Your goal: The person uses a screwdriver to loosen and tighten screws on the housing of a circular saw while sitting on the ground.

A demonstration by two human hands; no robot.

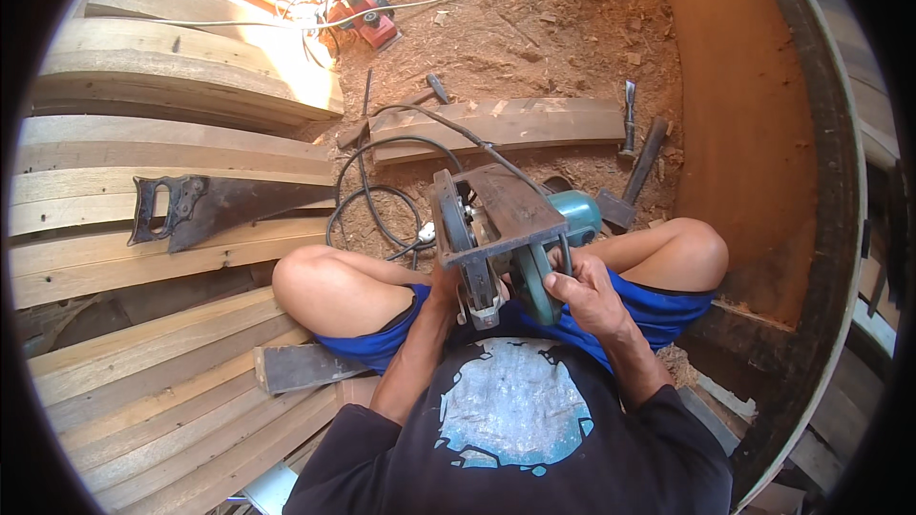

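Observation:
A green circular saw (515,215) is held tilted above my lap, its brown metal base plate facing up and away. My right hand (590,298) is closed around its green handle at the right side, thumb lying along the grip. At the saw's left side, my left hand (446,284) reaches against the blade housing. Its fingers are hidden behind the saw, so their grip cannot be made out. A black power cord (477,138) rises from the tool and loops on the ground to the left, where a white plug (426,233) shows beside the saw.
On stacked planks (172,277) at left lies a handsaw (224,207). Ahead are a curved timber (515,124), a hammer (437,89), a chisel (629,119) and a mallet (641,172). A red power tool (367,19) sits farther off; a wooden panel (744,133) stands at right.

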